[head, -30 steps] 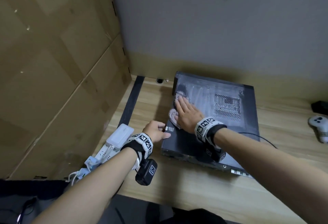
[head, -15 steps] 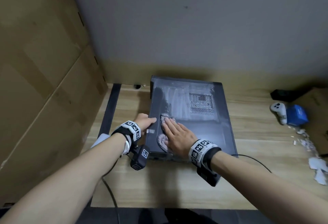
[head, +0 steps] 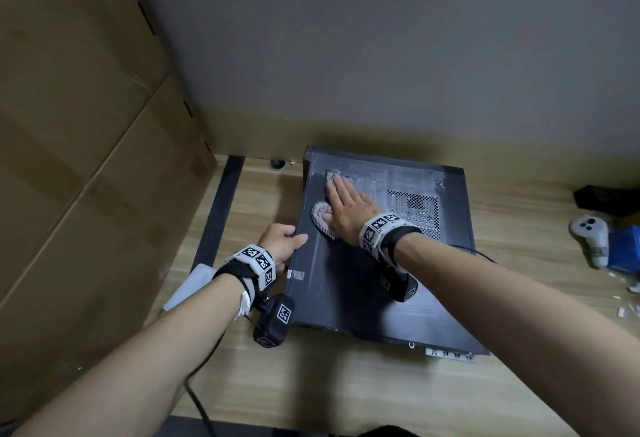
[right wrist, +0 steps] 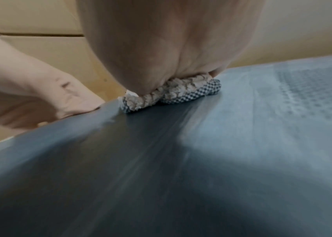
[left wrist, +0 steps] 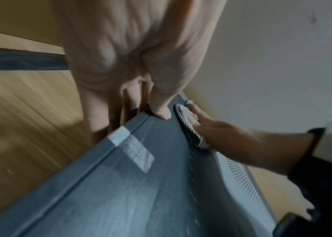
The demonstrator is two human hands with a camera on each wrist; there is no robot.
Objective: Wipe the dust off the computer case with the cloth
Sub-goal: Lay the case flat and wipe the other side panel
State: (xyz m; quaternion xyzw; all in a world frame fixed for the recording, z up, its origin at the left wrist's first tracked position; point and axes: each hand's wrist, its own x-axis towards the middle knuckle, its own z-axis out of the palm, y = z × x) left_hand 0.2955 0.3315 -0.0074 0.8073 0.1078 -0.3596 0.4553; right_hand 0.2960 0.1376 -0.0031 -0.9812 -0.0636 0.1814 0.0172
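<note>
A black computer case lies flat on the wooden table, with pale dust on its far part around the vent grille. My right hand lies flat with straight fingers on a crumpled grey-white cloth and presses it onto the case's far left area. From the right wrist the cloth shows squashed under the palm on the case. My left hand grips the case's left edge. Its thumb lies on top of the case, and its fingers curl down the side.
Large cardboard boxes wall off the left, and a grey wall stands close behind the case. A white power strip lies by my left wrist. A white controller, a blue box and paper scraps lie at the right. A black cable runs from the case.
Half a second ago my right hand and the cloth were near the case's front left; they have slid away to its far left. My left hand stays on the left edge.
</note>
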